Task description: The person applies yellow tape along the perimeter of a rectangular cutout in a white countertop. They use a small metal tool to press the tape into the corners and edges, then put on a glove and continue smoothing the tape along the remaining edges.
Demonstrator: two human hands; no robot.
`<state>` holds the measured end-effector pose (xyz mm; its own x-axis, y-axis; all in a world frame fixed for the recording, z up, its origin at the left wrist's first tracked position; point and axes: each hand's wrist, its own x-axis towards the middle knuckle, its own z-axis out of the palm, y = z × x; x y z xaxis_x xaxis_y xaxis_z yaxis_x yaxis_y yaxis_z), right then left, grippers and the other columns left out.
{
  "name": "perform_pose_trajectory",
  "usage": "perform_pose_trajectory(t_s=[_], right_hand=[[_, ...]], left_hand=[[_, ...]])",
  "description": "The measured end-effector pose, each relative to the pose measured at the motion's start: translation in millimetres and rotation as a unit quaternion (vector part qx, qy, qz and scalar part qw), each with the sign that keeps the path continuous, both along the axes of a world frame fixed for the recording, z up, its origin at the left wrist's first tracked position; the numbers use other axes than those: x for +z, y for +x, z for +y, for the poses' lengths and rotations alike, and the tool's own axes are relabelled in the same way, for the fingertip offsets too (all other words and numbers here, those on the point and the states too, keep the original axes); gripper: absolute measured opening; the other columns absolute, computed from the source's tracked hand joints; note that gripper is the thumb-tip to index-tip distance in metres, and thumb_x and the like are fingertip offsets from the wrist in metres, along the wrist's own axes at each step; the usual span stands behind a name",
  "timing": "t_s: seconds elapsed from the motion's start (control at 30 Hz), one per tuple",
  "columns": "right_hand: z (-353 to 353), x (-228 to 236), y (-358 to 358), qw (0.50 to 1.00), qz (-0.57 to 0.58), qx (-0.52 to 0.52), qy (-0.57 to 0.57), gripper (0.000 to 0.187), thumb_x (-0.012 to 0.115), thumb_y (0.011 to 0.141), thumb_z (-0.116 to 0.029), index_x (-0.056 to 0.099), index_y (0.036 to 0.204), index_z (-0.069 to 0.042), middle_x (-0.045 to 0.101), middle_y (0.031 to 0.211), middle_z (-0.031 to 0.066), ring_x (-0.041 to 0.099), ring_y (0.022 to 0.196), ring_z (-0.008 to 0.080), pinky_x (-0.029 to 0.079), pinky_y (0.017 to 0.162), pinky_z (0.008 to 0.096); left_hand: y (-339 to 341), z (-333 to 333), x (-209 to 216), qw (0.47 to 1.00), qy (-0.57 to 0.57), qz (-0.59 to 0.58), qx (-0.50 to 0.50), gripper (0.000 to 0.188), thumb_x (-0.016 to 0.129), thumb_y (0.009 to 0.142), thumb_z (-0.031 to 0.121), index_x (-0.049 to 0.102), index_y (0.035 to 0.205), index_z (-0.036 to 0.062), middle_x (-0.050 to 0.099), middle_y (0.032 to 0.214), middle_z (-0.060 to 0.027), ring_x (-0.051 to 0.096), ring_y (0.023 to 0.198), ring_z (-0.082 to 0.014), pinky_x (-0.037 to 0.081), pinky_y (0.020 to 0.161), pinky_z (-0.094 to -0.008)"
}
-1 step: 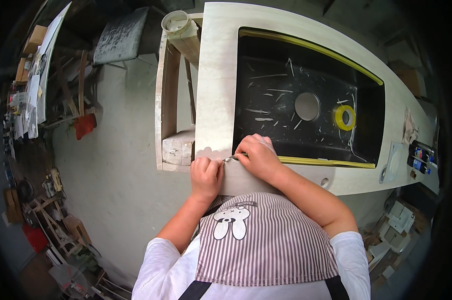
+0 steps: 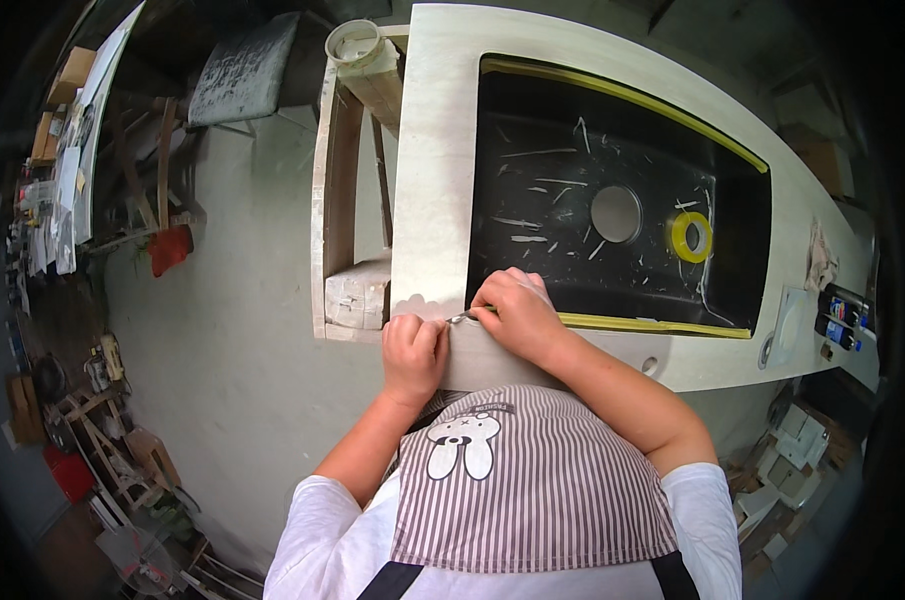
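My left hand (image 2: 412,355) is closed at the near edge of a pale countertop (image 2: 434,150), its fingertips pressed together; what they pinch, if anything, is hidden. Just to its right, my right hand (image 2: 517,312) grips a thin metal-tipped tool (image 2: 459,318) by the near left corner of a black sink basin (image 2: 542,250). The tool's tip points left, toward the left fingertips. Yellow tape (image 2: 662,325) runs along the basin's near rim. Inside the basin lie a yellow tape roll (image 2: 680,238) and several pale scraps, around a round drain opening (image 2: 614,214).
A wooden frame (image 2: 338,200) supports the countertop's left side, with a clear round tub (image 2: 354,45) on its far corner. A cloth (image 2: 822,255) and dark bottles (image 2: 840,318) sit at the right end. Shelving and clutter line the left; a red object (image 2: 170,250) hangs there.
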<state>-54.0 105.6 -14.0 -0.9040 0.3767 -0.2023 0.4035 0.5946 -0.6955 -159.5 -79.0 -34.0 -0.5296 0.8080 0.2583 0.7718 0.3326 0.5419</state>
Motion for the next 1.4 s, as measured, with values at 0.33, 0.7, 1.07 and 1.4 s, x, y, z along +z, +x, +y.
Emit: perform_pose_trajectory(t_s=[0.33,0.7,1.07,1.4], right_hand=[[16.7,-3.0,2.0,0.995,0.024,0.08,-0.048,0.007,0.07,0.09,-0.014,0.071,0.088,-0.008,0.071,0.088,0.0109,0.069,0.089,0.033,0.051,0.081,0.048],[42.2,-0.6,12.6,0.987,0.018,0.151,-0.054,0.007,0.067,0.09,-0.01,0.068,0.09,-0.003,0.071,0.088,0.0179,0.069,0.085,0.0393,0.055,0.076,0.0479],[67.7,1.3,37.3,0.981,0.012,0.187,-0.054,0.007,0.067,0.09,-0.01,0.068,0.089,-0.003,0.071,0.087,0.0179,0.069,0.084,0.0398,0.055,0.074,0.0477],[88.8,-5.6,63.1,0.975,0.02,0.212,-0.058,0.006,0.07,0.088,-0.007,0.068,0.091,-0.002,0.07,0.086,0.0166,0.069,0.081,0.0377,0.054,0.072,0.0442]], left_hand=[[40.4,-0.3,-4.5,0.997,0.021,0.002,0.071,0.019,0.08,0.082,0.003,0.064,0.092,0.0078,0.053,0.08,-0.009,0.054,0.076,-0.0313,0.042,0.069,-0.0448],[87.8,20.0,-9.5,0.986,0.028,0.032,0.159,0.016,0.077,0.084,0.002,0.066,0.094,0.0055,0.053,0.08,-0.0105,0.054,0.074,-0.0327,0.043,0.07,-0.0446],[126.9,43.9,-10.7,0.982,0.025,0.008,0.187,0.016,0.077,0.084,0.003,0.066,0.096,0.0061,0.054,0.082,-0.0107,0.054,0.077,-0.0334,0.044,0.072,-0.0452],[156.5,62.0,-11.3,0.978,0.036,0.013,0.205,0.018,0.077,0.084,0.002,0.064,0.095,0.0062,0.056,0.084,-0.0109,0.055,0.078,-0.0326,0.043,0.073,-0.0447]])
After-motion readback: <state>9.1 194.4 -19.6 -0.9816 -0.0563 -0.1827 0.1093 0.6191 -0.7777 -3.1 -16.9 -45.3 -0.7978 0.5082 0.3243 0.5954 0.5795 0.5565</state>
